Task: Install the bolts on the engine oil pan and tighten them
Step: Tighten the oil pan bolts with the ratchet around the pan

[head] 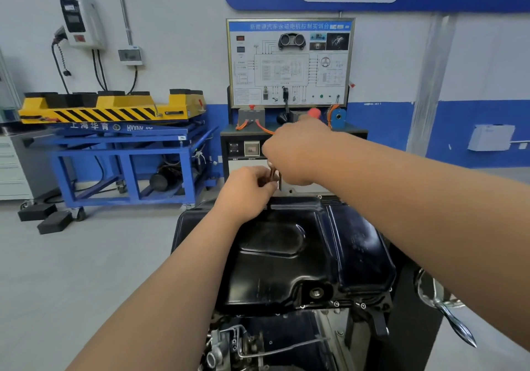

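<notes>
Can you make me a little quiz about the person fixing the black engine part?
1. True or false: the left hand and the right hand both hold a thin tool at the far edge of the oil pan.
2. The lift platform on the blue stand is: A green, B yellow with black stripes, C pink.
3. Fill in: the drain plug sits by the pan's ____ edge (near or far).

Key: 1 true; 2 B; 3 near.
</notes>
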Available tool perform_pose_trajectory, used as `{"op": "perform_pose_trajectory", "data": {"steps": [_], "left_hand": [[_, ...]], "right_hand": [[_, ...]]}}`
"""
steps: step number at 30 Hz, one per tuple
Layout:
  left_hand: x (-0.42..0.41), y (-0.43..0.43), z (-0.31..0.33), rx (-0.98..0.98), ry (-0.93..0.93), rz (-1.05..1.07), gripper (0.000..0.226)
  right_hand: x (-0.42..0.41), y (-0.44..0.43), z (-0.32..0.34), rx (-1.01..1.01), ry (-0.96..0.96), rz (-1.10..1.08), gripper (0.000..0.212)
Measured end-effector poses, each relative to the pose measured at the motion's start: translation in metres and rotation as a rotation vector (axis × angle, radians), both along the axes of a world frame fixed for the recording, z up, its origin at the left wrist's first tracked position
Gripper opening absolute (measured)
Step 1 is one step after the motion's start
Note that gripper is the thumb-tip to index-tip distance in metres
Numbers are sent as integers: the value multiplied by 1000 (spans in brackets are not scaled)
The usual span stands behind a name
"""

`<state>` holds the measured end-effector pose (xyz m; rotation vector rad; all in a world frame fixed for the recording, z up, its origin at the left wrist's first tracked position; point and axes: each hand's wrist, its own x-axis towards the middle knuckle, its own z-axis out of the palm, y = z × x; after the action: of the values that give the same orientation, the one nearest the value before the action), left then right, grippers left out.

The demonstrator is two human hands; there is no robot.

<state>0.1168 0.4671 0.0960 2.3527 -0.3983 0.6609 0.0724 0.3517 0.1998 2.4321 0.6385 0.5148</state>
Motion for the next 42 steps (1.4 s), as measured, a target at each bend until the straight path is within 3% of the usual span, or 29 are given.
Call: {"op": "perform_pose_trajectory", "data": {"steps": [2, 7, 11, 14, 16, 20, 25, 29, 34, 38, 42], "left_hand": [[1, 0, 0, -8, -15, 46, 26], [3, 1, -2, 58, 5, 101, 24], [3, 1, -2, 25, 5, 12, 27], [4, 0, -2, 16, 26, 15, 25], [5, 1, -2, 3, 20, 43, 27], [6, 3, -2, 106, 16, 84, 26], [7, 2, -6, -32, 23, 90, 39], [3, 5, -3, -51, 79, 138, 36], [-1, 2, -3, -19, 57, 153, 37], [0, 2, -3, -30, 50, 183, 40], [3, 4, -6, -62, 12, 170, 46]], "right_hand": [[2, -1, -5, 44, -9, 32, 27], [4, -4, -9, 230, 241, -33, 42], [3, -7, -1, 13, 41, 22, 8], [4, -9, -3, -12, -32, 130, 5], [6, -8, -11, 71, -8, 145, 20], [7, -4, -13, 316, 291, -32, 45], [3, -4, 0, 22, 78, 92, 6], [-2, -1, 7, -91, 39, 192, 17], [-5, 0, -1, -85, -25, 191, 13], [-3, -5, -5, -73, -68, 229, 23], [-1, -6, -5, -45, -104, 324, 16]]}}
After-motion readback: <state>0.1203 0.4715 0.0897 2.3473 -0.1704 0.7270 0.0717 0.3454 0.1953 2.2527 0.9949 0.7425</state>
